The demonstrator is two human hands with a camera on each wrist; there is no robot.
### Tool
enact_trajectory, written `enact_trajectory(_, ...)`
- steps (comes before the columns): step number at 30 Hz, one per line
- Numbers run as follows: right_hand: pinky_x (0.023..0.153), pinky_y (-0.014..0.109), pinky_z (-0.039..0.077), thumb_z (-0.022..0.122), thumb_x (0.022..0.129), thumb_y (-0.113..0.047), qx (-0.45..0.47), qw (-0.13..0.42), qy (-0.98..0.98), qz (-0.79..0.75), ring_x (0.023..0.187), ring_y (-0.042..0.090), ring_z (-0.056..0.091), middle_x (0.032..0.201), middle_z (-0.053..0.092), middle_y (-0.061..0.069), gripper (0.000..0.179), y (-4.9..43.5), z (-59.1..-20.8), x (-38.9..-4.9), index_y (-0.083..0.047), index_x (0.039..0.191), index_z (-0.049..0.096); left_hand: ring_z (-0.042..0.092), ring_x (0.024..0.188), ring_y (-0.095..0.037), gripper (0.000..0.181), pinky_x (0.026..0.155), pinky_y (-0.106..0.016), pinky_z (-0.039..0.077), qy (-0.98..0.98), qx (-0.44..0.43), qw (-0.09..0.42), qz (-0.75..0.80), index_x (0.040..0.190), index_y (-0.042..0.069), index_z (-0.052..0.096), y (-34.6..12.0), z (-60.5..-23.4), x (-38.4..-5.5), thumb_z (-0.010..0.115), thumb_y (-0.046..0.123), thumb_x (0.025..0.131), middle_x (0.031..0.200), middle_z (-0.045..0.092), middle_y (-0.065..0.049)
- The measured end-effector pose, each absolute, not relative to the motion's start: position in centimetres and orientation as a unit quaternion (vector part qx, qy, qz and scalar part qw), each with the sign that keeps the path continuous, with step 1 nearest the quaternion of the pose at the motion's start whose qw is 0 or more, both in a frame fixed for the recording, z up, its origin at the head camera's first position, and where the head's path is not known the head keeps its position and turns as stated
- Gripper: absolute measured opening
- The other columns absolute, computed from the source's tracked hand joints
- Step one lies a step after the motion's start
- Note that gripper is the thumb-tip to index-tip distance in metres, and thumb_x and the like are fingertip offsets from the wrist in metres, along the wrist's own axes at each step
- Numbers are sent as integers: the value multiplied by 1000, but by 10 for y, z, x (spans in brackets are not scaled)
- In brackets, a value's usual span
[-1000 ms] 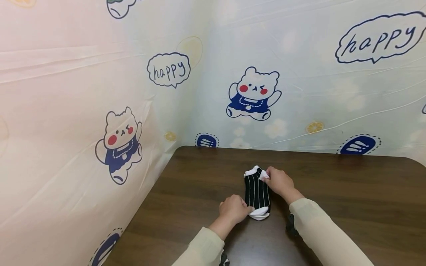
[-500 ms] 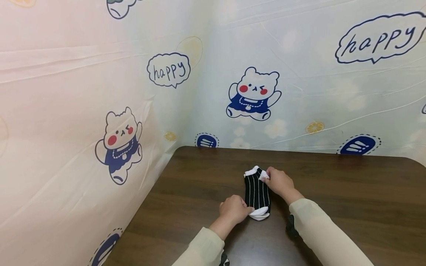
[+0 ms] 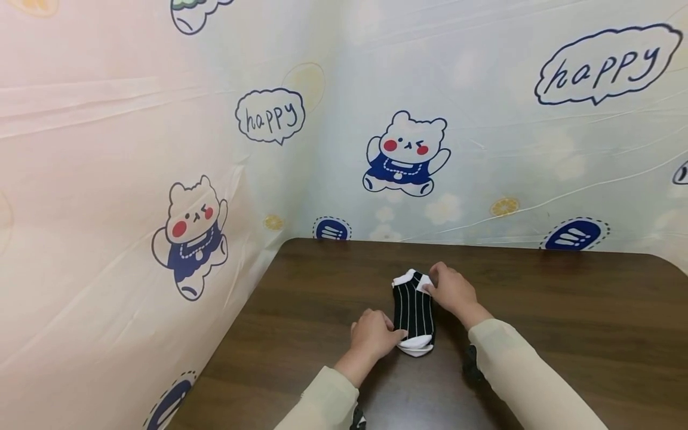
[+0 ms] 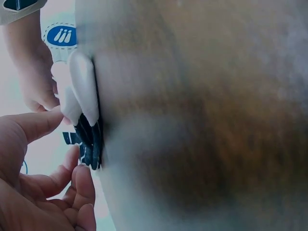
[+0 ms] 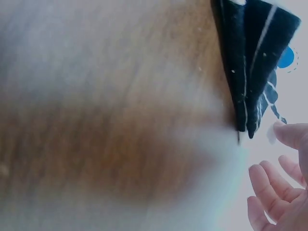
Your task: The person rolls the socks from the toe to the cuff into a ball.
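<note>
On the worktop (image 3: 301, 292): black socks (image 3: 414, 313) with thin white stripes, lying one over another, white toes toward the person, white cuffs away.
Left hand (image 3: 371, 337): spread, thumb out at the toes, the other fingers loosely bent beside the socks' left edge; whether these touch, I cannot tell.
Right hand (image 3: 454, 292): spread, thumb and fingers apart, right beside the cuffs.
Behind and left: pale cloth (image 3: 484, 119) printed with bears and "happy" bubbles.

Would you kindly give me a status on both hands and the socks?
Left hand at toe end, right hand at cuffs, neither visibly gripping. Striped socks lying on table. No obstruction seen.
</note>
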State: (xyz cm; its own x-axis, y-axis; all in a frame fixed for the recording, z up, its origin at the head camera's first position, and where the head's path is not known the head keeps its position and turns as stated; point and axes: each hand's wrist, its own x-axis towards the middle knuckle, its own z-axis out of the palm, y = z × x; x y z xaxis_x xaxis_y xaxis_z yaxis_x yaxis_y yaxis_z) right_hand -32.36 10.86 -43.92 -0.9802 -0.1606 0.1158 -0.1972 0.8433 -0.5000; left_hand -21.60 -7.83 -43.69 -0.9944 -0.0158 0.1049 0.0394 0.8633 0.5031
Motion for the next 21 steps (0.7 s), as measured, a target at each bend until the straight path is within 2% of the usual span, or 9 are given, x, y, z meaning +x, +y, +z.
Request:
enact_trajectory(15, 67, 45, 47, 67, 89, -28, 89, 31, -960, 264, 87, 27, 61, 102, 62, 11, 37, 117, -433, -318, -6, 116, 55, 54, 76, -17, 29, 75, -42, 40, -963, -18, 64, -261, 72, 14, 65, -76, -431, -213, 80, 39, 73, 75, 53, 4)
enact_trajectory(21, 68, 46, 47, 67, 89, -29, 97, 32, -958, 266, 88, 27, 61, 102, 63, 10, 35, 117, -429, -310, -7, 114, 56, 53, 73, -16, 30, 75, -41, 39, -961, -33, 66, -267, 77, 12, 66, -76, -430, -210, 81, 38, 73, 76, 51, 3)
